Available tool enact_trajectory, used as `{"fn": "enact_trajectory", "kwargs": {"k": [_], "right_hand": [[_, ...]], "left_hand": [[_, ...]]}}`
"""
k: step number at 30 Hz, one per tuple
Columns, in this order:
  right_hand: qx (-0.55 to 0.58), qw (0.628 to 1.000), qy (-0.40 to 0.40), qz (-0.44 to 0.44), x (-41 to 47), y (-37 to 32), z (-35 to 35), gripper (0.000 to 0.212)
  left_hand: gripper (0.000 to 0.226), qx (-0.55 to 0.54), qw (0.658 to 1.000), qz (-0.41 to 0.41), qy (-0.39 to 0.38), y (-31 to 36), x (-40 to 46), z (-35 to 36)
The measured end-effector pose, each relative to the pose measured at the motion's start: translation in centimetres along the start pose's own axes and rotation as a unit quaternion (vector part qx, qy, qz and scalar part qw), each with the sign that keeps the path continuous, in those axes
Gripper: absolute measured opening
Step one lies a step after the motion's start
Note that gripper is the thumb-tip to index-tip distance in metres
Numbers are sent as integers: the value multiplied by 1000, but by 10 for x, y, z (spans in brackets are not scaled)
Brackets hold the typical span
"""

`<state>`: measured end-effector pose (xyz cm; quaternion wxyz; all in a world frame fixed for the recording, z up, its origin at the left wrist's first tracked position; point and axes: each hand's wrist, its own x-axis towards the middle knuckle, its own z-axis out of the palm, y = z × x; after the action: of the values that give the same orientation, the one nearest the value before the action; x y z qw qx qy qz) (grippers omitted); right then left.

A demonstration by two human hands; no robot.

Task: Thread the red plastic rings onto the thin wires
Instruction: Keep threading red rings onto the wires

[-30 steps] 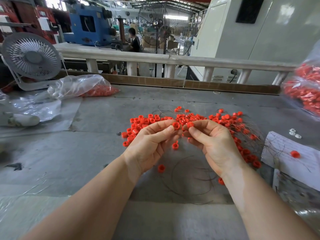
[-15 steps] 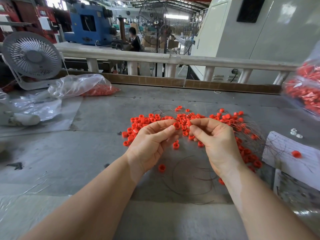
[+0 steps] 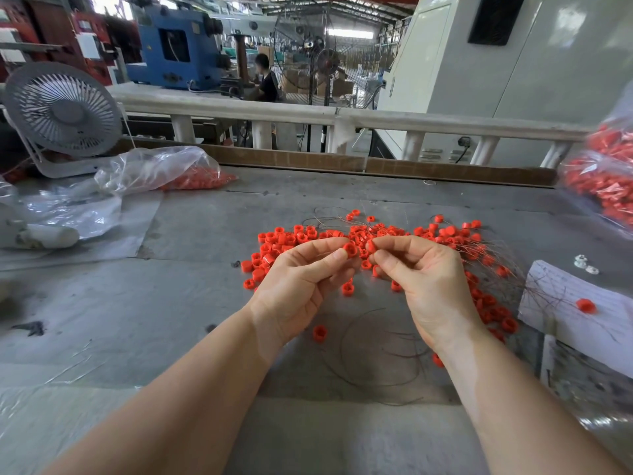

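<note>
A heap of small red plastic rings [image 3: 294, 238] lies spread over the grey table [image 3: 191, 234], mixed with thin dark wires [image 3: 373, 351]. My left hand [image 3: 301, 286] pinches one red ring [image 3: 350, 250] between thumb and forefinger above the heap. My right hand [image 3: 428, 286] faces it a few centimetres away and pinches another red ring [image 3: 370, 246] at its fingertips. Whether a wire runs between the two rings is too fine to see. A loop of wire lies on the table below my wrists.
A white desk fan [image 3: 61, 114] stands at the back left beside a clear bag of red rings [image 3: 171, 171]. A second full bag [image 3: 603, 186] sits at the right edge. White paper [image 3: 561, 303] with one ring and loose wires lies to the right.
My hands rose slightly and drew a little apart. The right hand's fingertips shifted from beside the left thumb to a small gap away, each still pinching a ring.
</note>
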<state>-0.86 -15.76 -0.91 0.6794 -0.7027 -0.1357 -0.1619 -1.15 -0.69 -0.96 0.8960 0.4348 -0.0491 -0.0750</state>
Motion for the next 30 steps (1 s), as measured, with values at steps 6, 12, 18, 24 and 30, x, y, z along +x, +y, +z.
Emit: {"fn": "enact_trajectory", "kwargs": {"k": [6, 12, 18, 24, 30], "right_hand": [[-56, 998, 6, -38, -2, -3, 2, 25], [-130, 985, 0, -115, -6, -5, 6, 28], [-224, 956, 7, -188, -6, -3, 6, 12], [-239, 949, 6, -207, -6, -1, 6, 11], [-197, 966, 7, -169, -6, -4, 6, 16]], "left_hand": [[24, -5, 1000, 0, 1, 0, 0, 0], [26, -3, 1000, -3, 3, 1, -1, 1], [24, 14, 1000, 3, -4, 1, -3, 3], [23, 18, 1000, 14, 0, 1, -4, 4], [15, 20, 1000, 19, 7, 1, -4, 5]]}}
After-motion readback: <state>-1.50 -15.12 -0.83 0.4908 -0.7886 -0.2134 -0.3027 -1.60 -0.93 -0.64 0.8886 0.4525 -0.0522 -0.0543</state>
